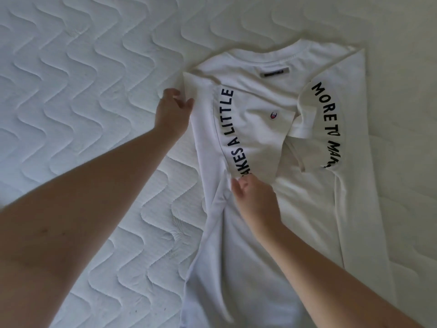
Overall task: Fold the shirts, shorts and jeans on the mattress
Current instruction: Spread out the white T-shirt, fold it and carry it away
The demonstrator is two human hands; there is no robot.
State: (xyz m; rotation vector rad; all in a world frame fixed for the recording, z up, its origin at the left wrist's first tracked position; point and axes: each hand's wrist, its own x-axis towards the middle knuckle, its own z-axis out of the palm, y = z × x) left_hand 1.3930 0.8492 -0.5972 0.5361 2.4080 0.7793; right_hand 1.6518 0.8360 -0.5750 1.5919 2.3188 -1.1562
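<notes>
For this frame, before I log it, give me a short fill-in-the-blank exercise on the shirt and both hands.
1. The white T-shirt lies on a quilted ____.
2. The left hand grips the shirt's ____ edge.
3. The right hand pinches fabric just below the printed word ____.
4. The grey neck label sits just below the ____.

Missing words: mattress; left; LITTLE's neighbour "AKES"; collar

White cotton T-shirt (272, 209) with black curved lettering, partly folded on the mattress

We see it lying collar away from us, both side edges turned inward over the middle, a grey neck label and small chest logo showing between the flaps.
</notes>
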